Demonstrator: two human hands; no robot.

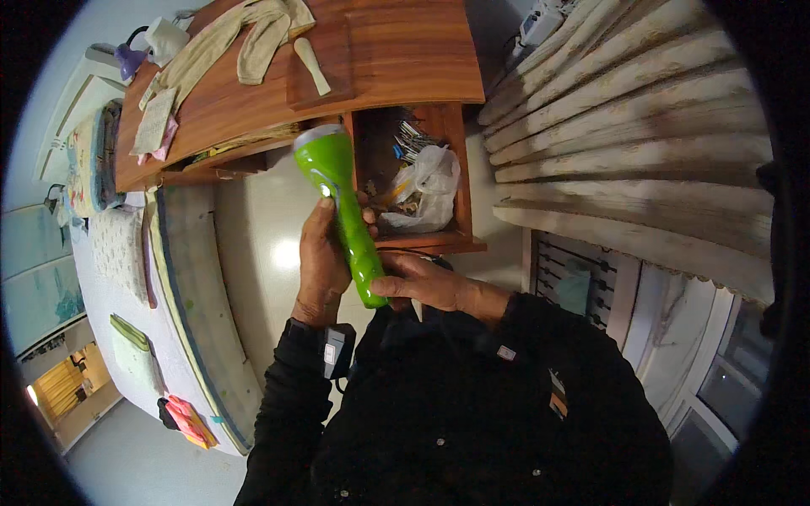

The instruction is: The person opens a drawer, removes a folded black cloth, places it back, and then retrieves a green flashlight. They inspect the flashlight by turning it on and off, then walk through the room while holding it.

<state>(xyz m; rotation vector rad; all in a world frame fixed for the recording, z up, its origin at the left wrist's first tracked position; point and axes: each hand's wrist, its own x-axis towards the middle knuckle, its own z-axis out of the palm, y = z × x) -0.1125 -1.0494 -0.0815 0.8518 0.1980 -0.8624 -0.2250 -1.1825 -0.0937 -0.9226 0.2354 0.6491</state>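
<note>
A shiny green flashlight (359, 240) with a wide pale-rimmed head slants in front of my body, its head up toward the desk and its tail end toward me. My left hand (322, 257) is closed round its middle, the thumb lying along the barrel just below the head. At the tail end my right hand (434, 282) grips it, with the thumb resting on the barrel; most of that hand's fingertips are hidden. Just beyond the flashlight, an open desk drawer (462, 181) holds a white plastic bag (436, 187) and a bunch of thin metal and pen-like items (413, 139).
The wooden desk (405, 51) carries beige cloth garments (266, 38), a pale wooden club-shaped piece (312, 66) and a paper (153, 122). Left stands a bed (126, 244) with folded textiles. Patterned curtains (616, 126) hang at the right beside a window (717, 379).
</note>
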